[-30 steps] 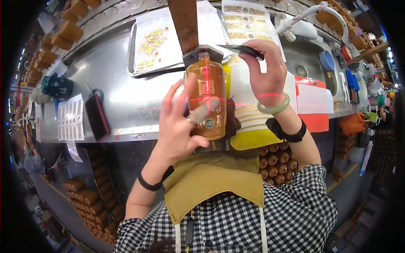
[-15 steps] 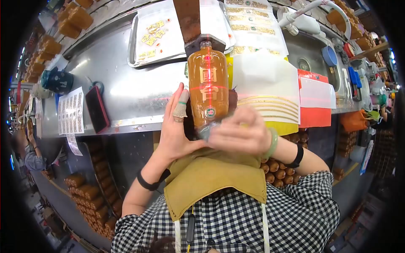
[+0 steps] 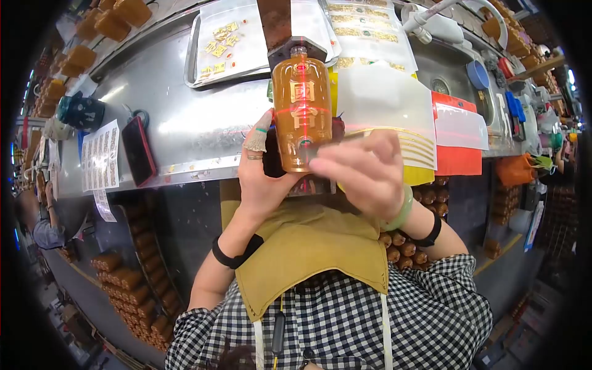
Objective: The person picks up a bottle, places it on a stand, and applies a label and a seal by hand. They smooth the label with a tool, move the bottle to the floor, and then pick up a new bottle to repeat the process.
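Left hand (image 3: pixel 262 176) is cupped around the lower left side of the amber bottle (image 3: pixel 302 105), palm under its base, and the taped finger (image 3: pixel 256 140) sticks up along the glass. Right hand (image 3: pixel 364 176) is blurry, fingers loosely curved. Its tips are on the bottle's lower front, right by the small round sticker, so it's touching rather than gripping.

The bottle is full of amber liquid and sits upright between both hands at the front edge of the steel bench (image 3: pixel 185 123). Its neck is tucked into a brown bracket (image 3: pixel 275 24), and a red laser line runs across it.

The metal tray (image 3: pixel 192 61) at the back edge holds gold stickers (image 3: pixel 219 46). A phone (image 3: pixel 139 159) lies near the front left edge.
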### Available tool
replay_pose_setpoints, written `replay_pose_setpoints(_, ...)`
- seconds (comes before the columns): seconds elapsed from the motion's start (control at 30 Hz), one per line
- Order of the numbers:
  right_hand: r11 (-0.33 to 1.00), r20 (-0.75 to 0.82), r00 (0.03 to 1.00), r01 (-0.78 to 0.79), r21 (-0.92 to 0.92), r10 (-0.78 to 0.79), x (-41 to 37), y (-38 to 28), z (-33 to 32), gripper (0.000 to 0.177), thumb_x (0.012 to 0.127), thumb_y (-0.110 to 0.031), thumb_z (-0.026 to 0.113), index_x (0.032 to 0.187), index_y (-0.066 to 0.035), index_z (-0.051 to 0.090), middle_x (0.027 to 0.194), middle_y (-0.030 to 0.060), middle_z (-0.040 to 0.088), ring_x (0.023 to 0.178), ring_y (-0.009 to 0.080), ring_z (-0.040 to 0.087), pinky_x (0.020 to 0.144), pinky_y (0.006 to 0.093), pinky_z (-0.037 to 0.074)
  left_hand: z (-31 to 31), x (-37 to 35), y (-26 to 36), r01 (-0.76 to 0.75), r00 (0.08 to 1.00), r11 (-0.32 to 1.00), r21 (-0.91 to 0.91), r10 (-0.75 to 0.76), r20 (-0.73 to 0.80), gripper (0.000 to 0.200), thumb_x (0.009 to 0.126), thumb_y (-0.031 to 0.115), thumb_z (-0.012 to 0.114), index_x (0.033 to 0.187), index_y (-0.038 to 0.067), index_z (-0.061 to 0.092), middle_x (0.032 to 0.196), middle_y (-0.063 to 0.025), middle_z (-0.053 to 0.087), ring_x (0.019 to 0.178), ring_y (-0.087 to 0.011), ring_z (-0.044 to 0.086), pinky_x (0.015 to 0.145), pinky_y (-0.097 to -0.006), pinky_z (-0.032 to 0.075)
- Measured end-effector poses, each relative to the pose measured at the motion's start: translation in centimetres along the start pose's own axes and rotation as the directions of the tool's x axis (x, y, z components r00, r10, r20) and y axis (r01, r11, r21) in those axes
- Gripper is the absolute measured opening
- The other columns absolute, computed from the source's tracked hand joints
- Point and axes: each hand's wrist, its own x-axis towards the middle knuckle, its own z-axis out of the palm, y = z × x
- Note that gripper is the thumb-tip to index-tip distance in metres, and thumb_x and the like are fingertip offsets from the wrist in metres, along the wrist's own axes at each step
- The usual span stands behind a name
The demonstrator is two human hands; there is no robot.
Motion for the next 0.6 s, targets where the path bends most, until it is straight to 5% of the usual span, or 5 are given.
replay_pose_setpoints(0.07, 0.999, -0.039, 0.999, -0.005, -0.049, 0.003, -1.1, 0.1, 1.2, 0.037, 0.071, -0.01, 0.073, 0.108, -0.014, 0.077, 0.1, -0.0063, 0.073, 0.078, 0.0134, 0.06, 0.072, 0.0318, 0.046, 0.0, -0.3, -0.2, -0.01, 1.0, 1.0, 0.011, 0.01, -0.011, 0.094, 0.068, 0.009, 0.092, 0.15, 0.0, 0.046, 0.144, -0.0189, 0.057, 0.13, -0.0336, 0.058, 0.108, -0.0413, 0.048)
replay_pose_setpoints(0.2, 0.946, 0.165, 0.973, 0.106, 0.306, -0.162, -2.5, -2.2, 0.7, 0.034, 0.068, -0.011, 0.076, 0.102, -0.014, 0.077, 0.096, -0.0032, 0.073, 0.08, 0.0158, 0.061, 0.071, 0.0336, 0.046, 0.0, -0.7, -0.7, -0.008, 0.999, 1.0, 0.006, 0.008, 0.034, 0.097, 0.069, 0.008, 0.091, 0.153, 0.0, 0.043, 0.144, -0.0192, 0.057, 0.129, -0.0337, 0.059, 0.108, -0.0406, 0.047)
replay_pose_setpoints(0.4, 0.705, 0.052, 0.864, -0.442, 0.554, 0.501, -3.6, -1.4, 0.6, 0.032, 0.088, 0.003, 0.068, 0.119, -0.003, 0.062, 0.109, 0.0122, 0.065, 0.091, 0.0287, 0.062, 0.085, 0.0386, 0.05, 0.9, -0.8, -0.8, 0.257, 0.966, 0.966, -0.012, -0.256, 0.044, 0.093, 0.071, 0.012, 0.093, 0.151, 0.001, 0.046, 0.142, -0.0213, 0.057, 0.127, -0.0341, 0.061, 0.106, -0.0405, 0.049)
replay_pose_setpoints(0.53, 0.724, 0.076, 0.826, -0.53, 0.442, 0.559, -3.8, -0.9, -2.0, 0.041, 0.089, -0.01, 0.076, 0.124, -0.003, 0.057, 0.112, 0.0144, 0.057, 0.103, 0.0284, 0.06, 0.09, 0.036, 0.049, -0.9, 0.2, 2.5, -0.163, 0.987, 0.921, 0.354, 0.15, 0.063, 0.083, 0.073, 0.007, 0.089, 0.147, 0.003, 0.052, 0.145, -0.0168, 0.059, 0.132, -0.0344, 0.058, 0.114, -0.0469, 0.041)
replay_pose_setpoints(0.6, 0.647, 0.106, 0.754, -0.619, 0.445, 0.648, -4.7, 0.0, -2.2, 0.036, 0.087, -0.017, 0.08, 0.114, -0.003, 0.061, 0.102, 0.0129, 0.062, 0.092, 0.0295, 0.062, 0.084, 0.037, 0.05, -1.2, 0.7, 3.7, -0.337, 0.94, 0.832, 0.441, 0.321, 0.114, 0.079, 0.074, 0.008, 0.089, 0.145, 0.004, 0.055, 0.144, -0.0142, 0.061, 0.134, -0.0326, 0.057, 0.116, -0.0487, 0.038)
